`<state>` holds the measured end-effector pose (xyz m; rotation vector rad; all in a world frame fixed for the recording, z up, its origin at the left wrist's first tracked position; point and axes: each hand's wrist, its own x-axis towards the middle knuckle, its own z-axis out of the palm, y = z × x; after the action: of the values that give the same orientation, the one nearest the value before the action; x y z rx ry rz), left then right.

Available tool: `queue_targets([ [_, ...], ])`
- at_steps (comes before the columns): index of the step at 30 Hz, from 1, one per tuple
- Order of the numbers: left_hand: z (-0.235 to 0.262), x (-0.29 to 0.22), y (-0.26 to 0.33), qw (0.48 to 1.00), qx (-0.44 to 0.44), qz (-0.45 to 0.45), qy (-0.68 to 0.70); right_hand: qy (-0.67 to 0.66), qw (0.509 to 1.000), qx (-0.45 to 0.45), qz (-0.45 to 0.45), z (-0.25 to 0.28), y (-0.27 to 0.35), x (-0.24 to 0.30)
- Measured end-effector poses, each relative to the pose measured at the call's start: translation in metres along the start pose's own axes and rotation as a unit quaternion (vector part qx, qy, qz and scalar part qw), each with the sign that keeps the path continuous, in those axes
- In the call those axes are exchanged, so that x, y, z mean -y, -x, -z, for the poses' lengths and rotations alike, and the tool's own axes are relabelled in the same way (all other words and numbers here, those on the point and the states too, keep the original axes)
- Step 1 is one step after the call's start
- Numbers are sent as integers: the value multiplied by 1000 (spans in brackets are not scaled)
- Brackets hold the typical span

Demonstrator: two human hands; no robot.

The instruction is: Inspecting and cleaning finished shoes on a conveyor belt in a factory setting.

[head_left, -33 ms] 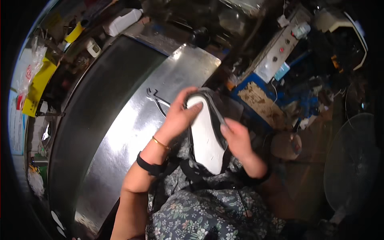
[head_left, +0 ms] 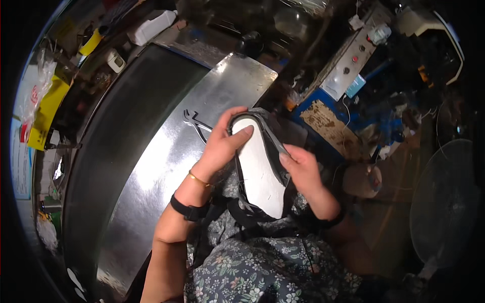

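Two pinch grips, just right of the shiny metal surface (head_left: 151, 169): your left hand (head_left: 221, 144) pinches the white foot-shaped insole (head_left: 258, 171), your right hand (head_left: 307, 174) the dark-grey flexible upper (head_left: 271, 134). Keep tension even.

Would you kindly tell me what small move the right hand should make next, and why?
Perhaps the right hand should press the dark-grey, fabric-like rim inward toward the white, sole-shaped piece: it grips that rim, a dark gap shows between the two, and the left hand holds the rounded far end, thumb on the white surface.
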<state>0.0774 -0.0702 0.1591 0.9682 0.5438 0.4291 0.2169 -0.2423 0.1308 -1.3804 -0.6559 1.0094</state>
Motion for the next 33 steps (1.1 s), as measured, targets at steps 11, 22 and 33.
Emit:
queue_targets([
  [11,11,52,-6,986,-63,-95,-124,621,755,-51,206,-43,-7,-6],
  [22,17,41,1,996,13,-69,-57,401,915,23,38,-23,42,-23],
  [33,2,34,14,634,-216,-212,-711,465,883,2,59,-62,20,-4],
])
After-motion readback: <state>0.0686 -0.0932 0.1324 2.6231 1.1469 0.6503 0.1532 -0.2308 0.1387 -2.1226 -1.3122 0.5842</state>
